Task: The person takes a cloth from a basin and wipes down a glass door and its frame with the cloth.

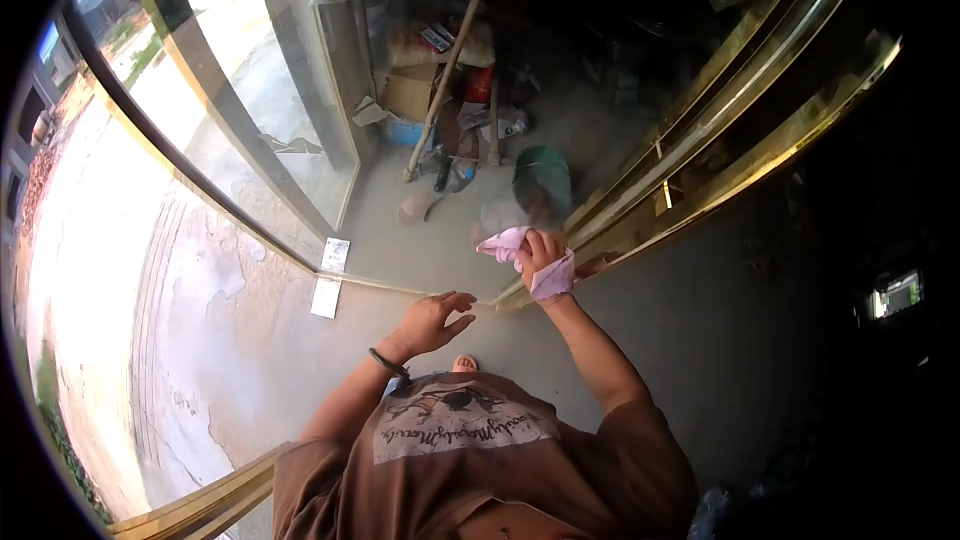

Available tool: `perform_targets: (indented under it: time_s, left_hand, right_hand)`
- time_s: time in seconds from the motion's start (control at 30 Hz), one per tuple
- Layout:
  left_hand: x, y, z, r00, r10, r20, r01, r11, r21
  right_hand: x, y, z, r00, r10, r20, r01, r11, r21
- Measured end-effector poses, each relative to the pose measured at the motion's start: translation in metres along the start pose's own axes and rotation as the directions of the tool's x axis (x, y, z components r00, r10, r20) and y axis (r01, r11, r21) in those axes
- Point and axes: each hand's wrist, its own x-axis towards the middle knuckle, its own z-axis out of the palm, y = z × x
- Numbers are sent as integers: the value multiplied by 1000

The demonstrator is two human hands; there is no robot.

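Observation:
A pink cloth (505, 242) is bunched in my right hand (541, 252), and part of it hangs down over the wrist. That hand is up against or very close to a glass pane (420, 245) with a gold-coloured frame, near its right edge. My left hand (437, 323) is lower and to the left, near the pane's bottom corner, with its fingers apart and nothing in it. A bracelet is on the left wrist.
Through the glass show a green bucket (541, 180), a long wooden stick (455, 55), a cardboard box (408, 93) and a blue box (406, 133). White paper (325, 297) lies at lower left. Gold frame rails (740, 155) stand at right.

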Motion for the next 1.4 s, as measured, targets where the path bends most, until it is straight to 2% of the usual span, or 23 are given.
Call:
perform_targets:
  time_s: [0.03, 0.13, 0.2, 0.3, 0.37, 0.47, 0.5, 0.53, 0.6, 0.67, 0.7, 0.73, 0.77, 0.83, 0.9, 0.97, 1.07, 1.1, 1.17, 1.2, 1.23, 1.3, 1.4]
  left_hand:
    - [-8, -5, -3, 1000, -14, -16, 14, 1000, -2]
    - [-25, -12, -17, 990, -28, -139, 28, 1000, -3]
    - [-35, -17, -30, 977, -36, -210, 35, 999, -5]
    - [-50, -22, -51, 958, -54, -280, 52, 999, -17]
    - [-60, -21, -67, 946, -65, -317, 62, 998, -18]
    - [-70, -26, -98, 922, -34, -385, 33, 999, -10]
    - [-72, -30, -103, 907, -14, -421, 5, 1000, -23]
    - [-75, -36, -110, 891, 8, -454, -27, 999, -35]
    - [-83, -43, -126, 844, -15, -537, -6, 999, -38]
    - [-93, -50, -149, 777, -1, -630, 20, 1000, 24]
    - [-96, -54, -164, 726, 32, -687, 40, 995, 89]
    - [-96, -60, -181, 668, 76, -740, 56, 987, 152]
    - [-93, -72, -190, 664, 61, -746, 99, 981, 168]
    - [-91, -103, -206, 668, 23, -744, 193, 960, 202]
    - [-77, -105, -235, 659, 180, -731, 59, 955, 289]
    - [-50, -83, -282, 588, 326, -740, -53, 929, 367]
    - [-2, -17, -408, 308, 559, -770, -134, 826, 547]
    - [9, 9, -452, 217, 622, -752, -171, 783, 598]
    - [23, 53, -528, 82, 695, -715, -231, 711, 664]
    - [28, 63, -563, 38, 732, -680, -196, 673, 713]
    - [31, 64, -586, -1, 764, -645, -159, 636, 755]
    - [27, 40, -609, -16, 760, -650, -155, 640, 752]
    - [8, -27, -594, -68, 679, -731, -163, 715, 680]
  right_hand:
    - [-8, -4, 17, 995, -6, 101, 0, 998, 56]
    - [24, -31, 33, 992, -119, -45, 126, 967, 221]
    - [90, -46, 4, 949, -262, -176, 297, 931, 212]
    - [215, -79, -87, 857, -350, -378, 404, 912, 73]
    - [300, -105, -135, 703, -331, -630, 374, 925, -68]
    - [395, -157, -162, 596, -334, -731, 306, 935, -178]
    - [414, -173, -154, 612, -352, -708, 310, 931, -194]
    - [421, -202, -134, 721, -349, -599, 294, 936, -193]
    - [413, -241, -62, 795, -525, -304, 507, 850, -144]
    - [359, -254, 45, 711, -700, -66, 702, 703, 112]
    - [320, -243, 122, 683, -724, 95, 702, 687, 186]
    - [279, -227, 216, 613, -783, -104, 776, 572, 266]
    - [251, -223, 222, 704, -684, 190, 573, 706, 417]
    - [270, -237, 183, 533, -835, 135, 821, 549, 156]
    - [318, -241, 153, 674, -738, 23, 706, 653, 276]
    - [411, -277, 9, 642, -764, -62, 755, 644, -123]
    - [520, -294, -114, 687, -714, -135, 550, 632, -546]
    - [552, -301, -144, 740, -646, -188, 474, 699, -536]
    - [604, -321, -187, 684, -606, -405, 384, 772, -506]
    - [623, -329, -199, 679, -597, -427, 331, 769, -548]
    - [651, -330, -192, 612, -599, -516, 375, 795, -477]
    - [679, -353, -174, 579, -575, -577, 387, 818, -426]
    - [656, -399, -115, 698, -577, -423, 335, 787, -519]
